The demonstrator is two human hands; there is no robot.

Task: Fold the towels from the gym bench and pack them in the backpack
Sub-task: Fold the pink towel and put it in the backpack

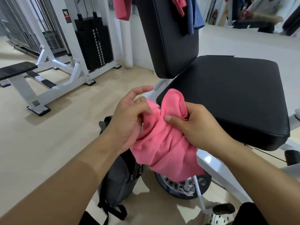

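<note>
A crumpled pink towel [164,143] hangs in the air between my hands, in front of the black gym bench seat [227,95]. My right hand [198,125] grips its upper right fold with thumb and curled fingers. My left hand [129,117] pinches the left side of the bunch, its index finger stretched out. Below them a dark grey backpack [120,179] stands on the floor beside the bench wheel. More towels hang over the upright backrest [168,38]: a pink towel [121,7], a second pink towel [179,4] and a blue towel [194,15].
A white cable machine with a black weight stack [94,44] and a low black pad [16,70] stands at the left on the beige floor. The bench's white frame and wheel [181,184] sit close under my hands. A mirror and clutter fill the far right.
</note>
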